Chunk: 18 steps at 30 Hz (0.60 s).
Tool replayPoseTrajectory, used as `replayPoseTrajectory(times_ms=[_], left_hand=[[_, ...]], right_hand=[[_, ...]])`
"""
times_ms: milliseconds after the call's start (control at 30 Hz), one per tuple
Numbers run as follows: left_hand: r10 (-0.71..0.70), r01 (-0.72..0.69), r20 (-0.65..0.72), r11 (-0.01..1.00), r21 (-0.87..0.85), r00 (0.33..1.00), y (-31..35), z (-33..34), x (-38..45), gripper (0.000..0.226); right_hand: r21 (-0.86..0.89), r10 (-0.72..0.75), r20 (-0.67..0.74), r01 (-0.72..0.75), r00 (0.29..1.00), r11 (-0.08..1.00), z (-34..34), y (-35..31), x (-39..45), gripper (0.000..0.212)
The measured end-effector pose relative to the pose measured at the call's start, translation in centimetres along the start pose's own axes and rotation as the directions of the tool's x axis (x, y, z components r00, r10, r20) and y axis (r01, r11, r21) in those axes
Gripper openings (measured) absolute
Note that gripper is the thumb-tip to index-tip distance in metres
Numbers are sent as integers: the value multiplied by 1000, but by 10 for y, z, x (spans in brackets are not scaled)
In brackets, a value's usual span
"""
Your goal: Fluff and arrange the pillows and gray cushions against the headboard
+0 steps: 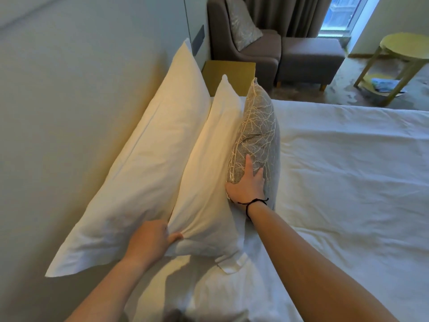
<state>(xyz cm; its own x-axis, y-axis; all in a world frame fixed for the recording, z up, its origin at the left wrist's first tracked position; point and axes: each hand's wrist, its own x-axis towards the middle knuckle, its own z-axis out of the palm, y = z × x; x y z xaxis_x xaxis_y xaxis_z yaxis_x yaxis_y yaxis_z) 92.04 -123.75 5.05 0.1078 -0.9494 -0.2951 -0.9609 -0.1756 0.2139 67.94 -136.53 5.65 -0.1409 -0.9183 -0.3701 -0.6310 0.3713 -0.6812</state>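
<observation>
Two grips: left hand (151, 238) pinches pillow (209, 182) corner, right hand (247, 184) presses flat-fingered on cushion (257, 131); we fear tugging topples cushion.

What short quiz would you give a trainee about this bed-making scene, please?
1. Order these from the headboard outward: cushion, front pillow, back pillow.
2. What does the left hand grip? A) back pillow B) front pillow C) cushion
3. True or false: the right hand rests on the cushion.
Key: 1. back pillow, front pillow, cushion. 2. B. 3. True.
</observation>
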Motion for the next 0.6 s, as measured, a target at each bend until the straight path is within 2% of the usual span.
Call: replayPoseTrajectory(times_ms=[167,267,367,467,600], left_hand=[[36,-37,-14,994,-104,999,-18,2,-15,43],[1,1,7,979,-206,1000,-32,-2,-17,39],[-17,15,-6,980,-196,1000,-32,0,-20,40],[-2,-5,-33,981,-193,999,-25,8,-26,39],[-1,-11,-86,990,-140,996,-14,12,-42,40]], right_hand=[[106,3,107,-14,994,994,-11,-5,-10,108],[218,-42,160,6,986,976,-24,3,-31,106],[335,-46,176,-16,983,942,-35,19,-65,103],[318,-48,161,-6,986,948,-44,43,-96,93],[295,48,156,-93,987,951,-64,67,-145,67]])
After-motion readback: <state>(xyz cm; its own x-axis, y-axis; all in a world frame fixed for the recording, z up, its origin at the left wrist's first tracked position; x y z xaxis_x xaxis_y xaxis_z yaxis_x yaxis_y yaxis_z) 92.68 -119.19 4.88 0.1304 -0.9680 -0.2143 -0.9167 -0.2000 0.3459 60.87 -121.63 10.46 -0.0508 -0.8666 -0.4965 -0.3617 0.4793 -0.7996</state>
